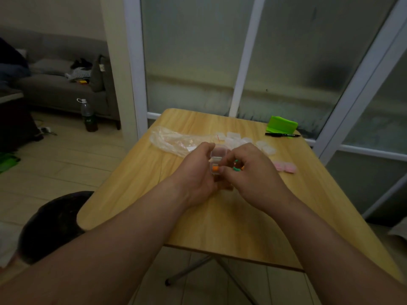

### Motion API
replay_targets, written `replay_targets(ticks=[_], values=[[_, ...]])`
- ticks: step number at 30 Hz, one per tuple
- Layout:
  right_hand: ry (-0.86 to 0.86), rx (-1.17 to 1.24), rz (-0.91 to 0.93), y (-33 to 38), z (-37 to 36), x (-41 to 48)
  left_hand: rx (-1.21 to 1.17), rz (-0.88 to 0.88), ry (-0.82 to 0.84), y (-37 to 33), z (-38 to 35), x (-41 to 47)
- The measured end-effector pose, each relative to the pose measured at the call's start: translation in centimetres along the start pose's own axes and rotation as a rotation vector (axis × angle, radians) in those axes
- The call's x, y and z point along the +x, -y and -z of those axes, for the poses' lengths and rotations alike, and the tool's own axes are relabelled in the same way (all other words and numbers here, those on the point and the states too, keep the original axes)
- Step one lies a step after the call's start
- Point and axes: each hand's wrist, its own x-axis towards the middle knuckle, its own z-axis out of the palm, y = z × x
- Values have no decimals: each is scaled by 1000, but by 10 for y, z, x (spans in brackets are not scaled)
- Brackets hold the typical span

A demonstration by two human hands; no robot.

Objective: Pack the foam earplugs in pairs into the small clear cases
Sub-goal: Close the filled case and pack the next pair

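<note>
- The left hand [198,170] grips a small clear case [217,158] from its left side, fingers curled round it; the lid stands open.
- An orange earplug [215,167] lies in the lower part of the case.
- The right hand [248,172] is just right of the case, fingers clenched round green earplugs [236,170] that peek out between them. Its thumb tip sits at the case's near edge, beside the orange earplug.
- Both hands hold the case just above the middle of a light wooden bench [220,216].
- Beyond the case and to its left lies a crumpled clear plastic bag [174,139].
- Beyond the case and to its right is a loose cluster of spare clear cases [246,140].
- Right of the case, past the right hand, lie pink pieces [285,167], too blurred to make out.
- Far right of the case, near the bench's back corner, a black marker [282,134] lies in front of a green box [282,125].
- Behind all this stand frosted glass doors [198,51] in white frames, close to the bench's far edge.
- Far left of the case, off the bench, are a grey sofa [59,84] and a dark bottle [88,115] standing on the tiled floor [66,161].
- The bench is bare wood on the near side of the case, under the forearms, and along its left edge.
</note>
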Motion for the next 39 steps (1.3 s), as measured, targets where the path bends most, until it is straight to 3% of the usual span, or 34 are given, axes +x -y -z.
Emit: replay_targets(ticks=[10, 17, 21, 28, 39], values=[[-3, 27, -26, -1, -1, 3, -28, 9, 1, -4, 2, 1], [-224, 64, -208, -42, 23, 25, 17, -69, -171, -13, 5, 3], [-173, -83, -266, -65, 13, 30, 17, -74, -218, -17, 9, 5], [-72, -233, -195, -64, -3, 37, -17, -75, -226, -23, 8, 8], [-19, -261, -177, -55, -5, 41, -28, -68, -214, -24, 11, 14]])
